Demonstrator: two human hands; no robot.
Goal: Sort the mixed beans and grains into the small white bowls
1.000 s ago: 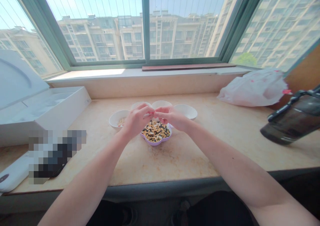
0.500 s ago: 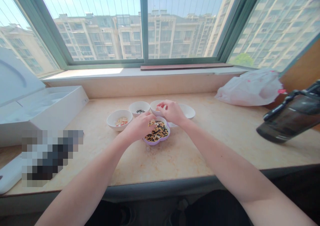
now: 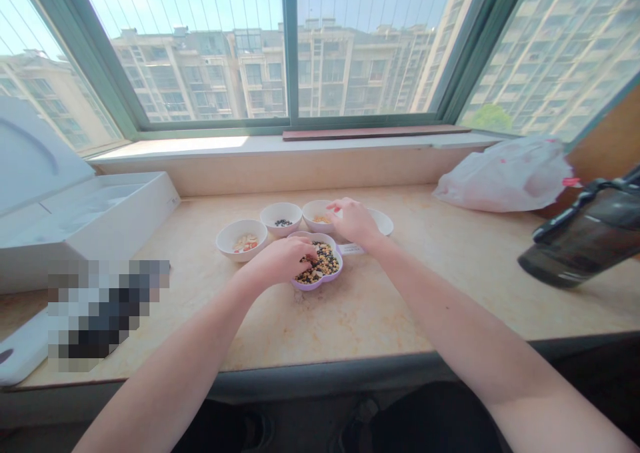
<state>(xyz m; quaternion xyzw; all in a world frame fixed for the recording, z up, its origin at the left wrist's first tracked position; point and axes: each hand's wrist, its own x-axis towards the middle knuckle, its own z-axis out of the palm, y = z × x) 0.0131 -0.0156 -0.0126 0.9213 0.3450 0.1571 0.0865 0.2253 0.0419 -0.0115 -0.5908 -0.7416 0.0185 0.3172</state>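
Note:
My left hand (image 3: 290, 259) reaches into a lilac lobed bowl (image 3: 317, 284) filled with mixed dark and yellow beans and pale seeds. Its fingers curl down among the beans; what they pinch is hidden. My right hand (image 3: 354, 221) hovers at the right rim of a white bowl (image 3: 311, 209) holding yellow kernels, fingers slightly apart and nothing visible in them. Behind that hand is another white bowl (image 3: 384, 222), partly covered. To the left stand a white bowl (image 3: 273, 213) with black beans and a white bowl (image 3: 225, 239) with pale and reddish pieces.
An open white box (image 3: 120, 206) stands on the left, with a blurred-out dark item (image 3: 107, 316) in front. A plastic bag (image 3: 505, 176) and a leaning dark bottle (image 3: 575, 253) are on the right. A small white label (image 3: 351, 248) lies beside the lilac bowl.
My right hand has drawn back a little to the right, uncovering the yellow kernels. My left hand has dipped lower, its fingers curling into the mixed beans.

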